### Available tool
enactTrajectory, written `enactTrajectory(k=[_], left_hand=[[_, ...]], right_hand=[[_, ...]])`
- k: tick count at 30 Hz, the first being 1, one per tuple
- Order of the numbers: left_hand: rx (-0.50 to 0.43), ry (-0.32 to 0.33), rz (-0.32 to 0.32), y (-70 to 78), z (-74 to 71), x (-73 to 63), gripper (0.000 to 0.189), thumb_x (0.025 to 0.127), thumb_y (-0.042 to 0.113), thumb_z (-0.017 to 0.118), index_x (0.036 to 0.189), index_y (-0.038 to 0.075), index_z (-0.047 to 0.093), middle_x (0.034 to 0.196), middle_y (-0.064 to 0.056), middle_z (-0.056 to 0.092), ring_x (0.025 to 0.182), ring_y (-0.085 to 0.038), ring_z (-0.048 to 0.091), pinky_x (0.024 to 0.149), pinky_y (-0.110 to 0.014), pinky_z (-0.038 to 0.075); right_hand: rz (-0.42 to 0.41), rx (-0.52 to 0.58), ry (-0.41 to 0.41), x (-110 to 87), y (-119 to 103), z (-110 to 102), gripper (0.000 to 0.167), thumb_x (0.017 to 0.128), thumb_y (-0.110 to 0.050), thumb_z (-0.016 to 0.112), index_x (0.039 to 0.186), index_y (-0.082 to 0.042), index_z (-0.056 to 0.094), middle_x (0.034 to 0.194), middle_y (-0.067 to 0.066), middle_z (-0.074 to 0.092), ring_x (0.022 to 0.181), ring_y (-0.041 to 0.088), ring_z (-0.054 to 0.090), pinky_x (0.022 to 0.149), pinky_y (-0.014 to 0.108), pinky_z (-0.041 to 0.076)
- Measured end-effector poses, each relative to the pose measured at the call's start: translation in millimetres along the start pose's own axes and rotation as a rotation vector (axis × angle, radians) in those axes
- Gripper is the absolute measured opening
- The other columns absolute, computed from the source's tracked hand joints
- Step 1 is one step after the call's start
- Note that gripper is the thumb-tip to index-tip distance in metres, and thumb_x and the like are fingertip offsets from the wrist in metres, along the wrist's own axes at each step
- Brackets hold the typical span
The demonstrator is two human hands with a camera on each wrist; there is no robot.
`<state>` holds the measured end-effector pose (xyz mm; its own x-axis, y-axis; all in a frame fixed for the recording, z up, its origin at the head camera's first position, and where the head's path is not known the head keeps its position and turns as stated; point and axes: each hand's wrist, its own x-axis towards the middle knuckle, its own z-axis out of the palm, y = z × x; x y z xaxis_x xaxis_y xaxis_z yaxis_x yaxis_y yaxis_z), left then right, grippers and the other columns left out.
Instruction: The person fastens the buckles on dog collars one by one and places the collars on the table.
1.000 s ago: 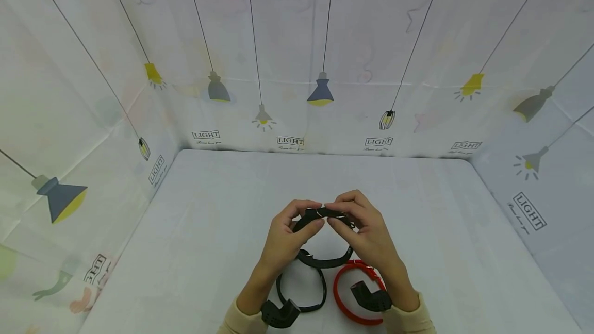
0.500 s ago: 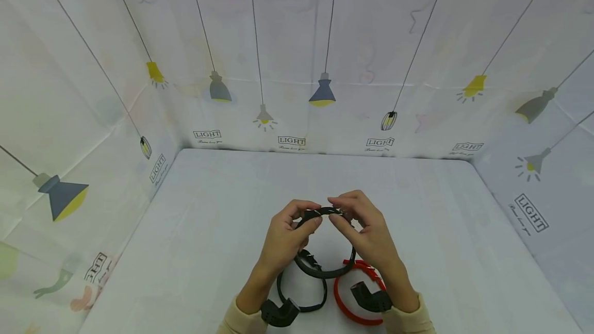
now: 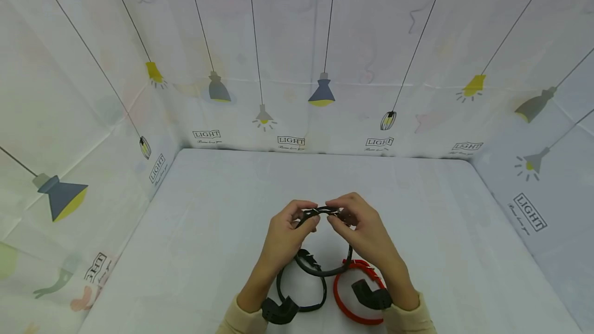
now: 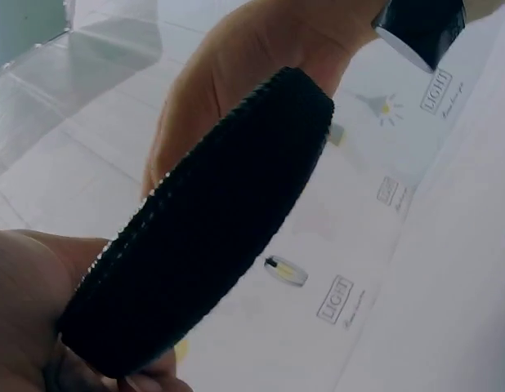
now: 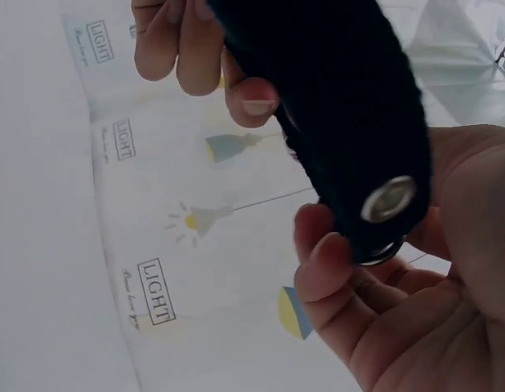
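A black strap looped like a collar [image 3: 325,273] hangs upright between both hands above the table. My left hand [image 3: 289,231] pinches its upper left part between thumb and fingers. On the upper right, near shiny metal parts, my right hand [image 3: 365,228] holds it with thumb and fingertips. Up close in the left wrist view the strap [image 4: 207,224] looks wide, dark and stitched along its edge. The right wrist view shows a round metal rivet [image 5: 389,200] and part of a ring at the strap's end. Whether the loop is fastened cannot be made out.
Below the hands, a second black collar [image 3: 301,309] lies looped on the white table [image 3: 223,195], beside a red collar [image 3: 355,317] partly hidden by the right wrist. Black wrist cameras [image 3: 280,310] sit on both wrists. A lamp-printed cloth [image 3: 290,40] surrounds the table.
The held collar's lower arc has swung down and looks rounder. The right fingertips lifted slightly off the strap, then came back onto it. The left hand has hardly moved.
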<state>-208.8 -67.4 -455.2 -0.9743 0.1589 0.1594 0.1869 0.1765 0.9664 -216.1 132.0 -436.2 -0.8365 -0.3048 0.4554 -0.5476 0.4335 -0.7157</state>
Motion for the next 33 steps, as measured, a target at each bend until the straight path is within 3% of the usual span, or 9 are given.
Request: enactTrajectory(k=[7,11,14,18,23,27,33], left_hand=[[0.366,0.088,-0.004,-33.2,3.1,10.0,0.028,0.092,0.030,0.072,0.112,0.012,0.067,0.079,0.002,0.070,0.045,-0.003,0.037,0.043,-0.020,0.031],[0.451,0.090,-0.054,-48.3,4.5,13.9,0.017,0.089,0.023,0.074,0.098,0.008,0.073,0.076,0.001,0.069,0.054,-0.004,0.045,0.049,-0.020,0.036],[0.505,0.100,-0.073,-52.4,2.4,16.4,0.013,0.091,0.021,0.074,0.090,0.008,0.075,0.073,0.001,0.067,0.058,-0.007,0.049,0.051,-0.021,0.038],[0.595,0.141,-0.099,-58.2,-7.8,19.2,0.018,0.091,0.028,0.074,0.090,0.010,0.078,0.075,0.000,0.063,0.062,-0.010,0.049,0.051,-0.022,0.038],[0.653,0.205,-0.132,-61.4,-32.9,12.1,0.019,0.090,0.030,0.075,0.093,0.011,0.079,0.075,-0.002,0.058,0.066,-0.012,0.049,0.055,-0.024,0.038],[0.696,0.232,-0.143,-61.4,-55.8,-4.3,0.017,0.091,0.023,0.074,0.092,0.007,0.079,0.076,-0.005,0.059,0.066,-0.014,0.048,0.055,-0.025,0.037],[0.803,0.235,-0.180,-59.8,-82.8,-36.6,0.013,0.092,0.015,0.071,0.091,0.003,0.076,0.078,-0.010,0.062,0.065,-0.018,0.055,0.053,-0.029,0.040]], right_hand=[[0.213,-0.233,-0.112,3.1,25.5,19.1,0.022,0.090,-0.006,0.069,0.112,-0.004,0.070,0.101,0.008,0.066,0.079,0.012,0.065,0.063,0.021,0.053],[0.331,-0.259,-0.131,4.4,37.1,32.0,0.018,0.091,-0.009,0.068,0.107,-0.002,0.071,0.097,0.011,0.067,0.067,0.009,0.062,0.055,0.020,0.049],[0.364,-0.249,-0.137,5.3,39.8,37.8,0.020,0.092,-0.012,0.070,0.110,-0.003,0.071,0.100,0.011,0.069,0.067,0.010,0.062,0.055,0.022,0.050],[0.326,-0.200,-0.174,5.3,39.4,41.6,0.029,0.093,-0.015,0.071,0.121,-0.006,0.068,0.110,0.011,0.070,0.077,0.012,0.064,0.062,0.023,0.052],[0.204,-0.080,-0.222,0.9,31.8,54.3,0.030,0.096,-0.018,0.068,0.125,-0.009,0.066,0.124,0.010,0.067,0.090,0.018,0.071,0.072,0.024,0.056],[0.122,-0.078,-0.278,-0.5,19.8,73.7,0.022,0.097,-0.015,0.067,0.117,-0.007,0.070,0.122,0.010,0.065,0.098,0.021,0.071,0.080,0.028,0.059],[0.021,-0.208,-0.393,0.7,-5.2,106.0,0.018,0.097,-0.014,0.065,0.111,-0.004,0.072,0.115,0.010,0.063,0.094,0.017,0.070,0.078,0.024,0.058]])
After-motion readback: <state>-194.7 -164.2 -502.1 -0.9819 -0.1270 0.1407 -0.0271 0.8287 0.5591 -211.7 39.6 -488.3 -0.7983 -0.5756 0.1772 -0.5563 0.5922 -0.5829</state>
